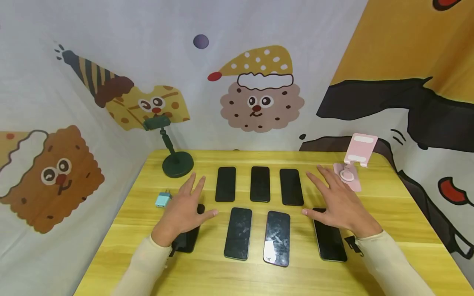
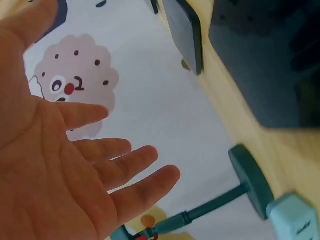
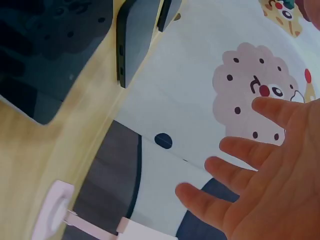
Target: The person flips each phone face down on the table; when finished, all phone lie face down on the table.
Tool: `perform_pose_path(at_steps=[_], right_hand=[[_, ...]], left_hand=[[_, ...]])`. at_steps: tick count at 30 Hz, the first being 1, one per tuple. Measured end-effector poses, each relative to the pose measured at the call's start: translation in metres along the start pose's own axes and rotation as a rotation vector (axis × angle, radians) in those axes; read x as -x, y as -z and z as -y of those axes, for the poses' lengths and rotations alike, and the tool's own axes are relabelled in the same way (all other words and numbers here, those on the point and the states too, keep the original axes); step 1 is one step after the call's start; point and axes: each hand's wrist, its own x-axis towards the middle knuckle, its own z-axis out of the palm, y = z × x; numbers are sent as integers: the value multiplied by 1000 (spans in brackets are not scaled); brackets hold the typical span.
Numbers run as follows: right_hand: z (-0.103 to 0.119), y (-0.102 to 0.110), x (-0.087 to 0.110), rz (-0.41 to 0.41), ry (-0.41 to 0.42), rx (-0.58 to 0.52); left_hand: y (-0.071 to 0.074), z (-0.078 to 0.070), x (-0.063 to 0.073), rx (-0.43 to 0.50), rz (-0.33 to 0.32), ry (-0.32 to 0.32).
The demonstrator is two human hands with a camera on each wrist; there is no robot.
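My left hand (image 1: 183,211), fingers spread and holding nothing, is over a dark phone (image 1: 191,240) that it partly hides. My right hand (image 1: 338,203) is spread in the same way above another phone (image 1: 331,244) on the right. Between the hands lie two front-row phones, a dark smudged phone (image 1: 238,233) and a phone with a bright reflection (image 1: 277,238). Behind them is a row of three black phones: the left one (image 1: 225,184), the middle one (image 1: 260,183) and the right one (image 1: 291,187). Both wrist views show the palms with straight, separated fingers.
A dark green stand (image 1: 177,164) is at the table's back left, with a light blue charger plug (image 1: 163,200) in front of it. At the back right sits a pink phone stand (image 1: 360,150). A cartoon-printed cloth (image 1: 207,123) hangs behind the wooden table (image 1: 207,275).
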Motion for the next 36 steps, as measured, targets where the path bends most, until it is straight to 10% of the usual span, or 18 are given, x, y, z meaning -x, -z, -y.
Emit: perform_pose_path(at_steps=[36], right_hand=[[-16,-11,43,76,-142,-485]], left_hand=[[-45,-102,-26,502,129,-151]])
